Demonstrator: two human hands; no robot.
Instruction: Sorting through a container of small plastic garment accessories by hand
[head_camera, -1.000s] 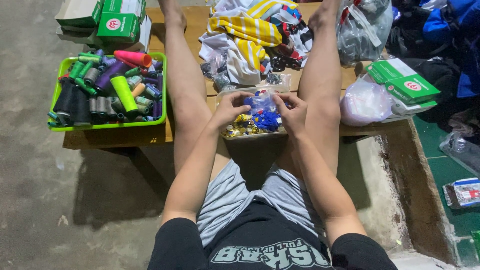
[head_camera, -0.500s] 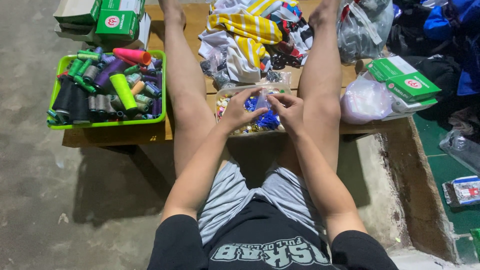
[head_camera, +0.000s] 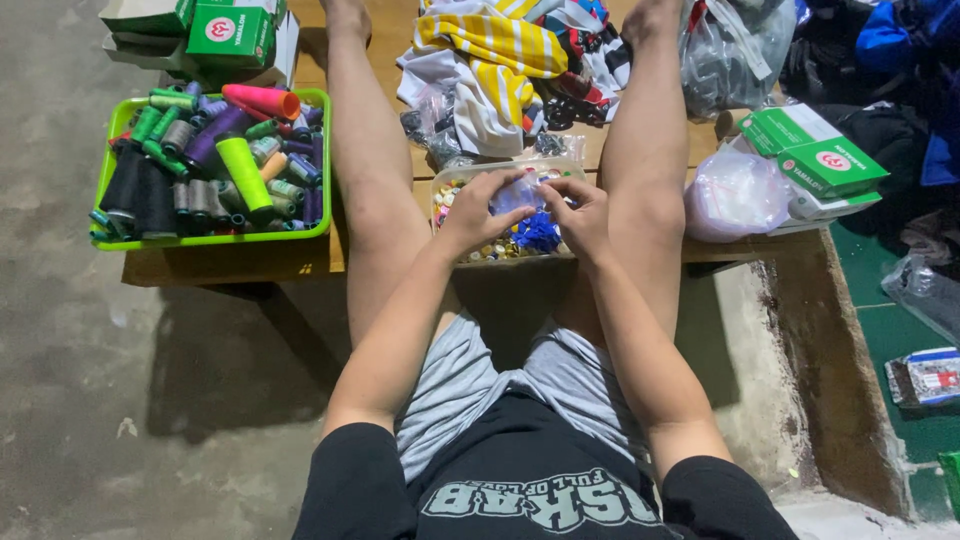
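I sit with my legs stretched over a low wooden board (head_camera: 240, 262). Between my knees stands a clear plastic box (head_camera: 449, 182) full of small coloured buttons, with a blue clump in it. My left hand (head_camera: 472, 212) and my right hand (head_camera: 578, 215) hover over the box. Together their fingertips pinch a small clear plastic bag (head_camera: 517, 192) that holds a few small pieces. The bag hides part of the box's contents.
A green tray (head_camera: 215, 240) packed with several thread spools sits at my left. Green-and-white cartons (head_camera: 232, 32) lie behind it and others (head_camera: 822, 150) at my right. Folded striped cloth (head_camera: 495, 62) and plastic bags (head_camera: 735, 192) lie beyond the box. Concrete floor lies left, green floor right.
Both hands have shifted slightly away from me over the box, still holding the small bag. Everything else has stayed put.
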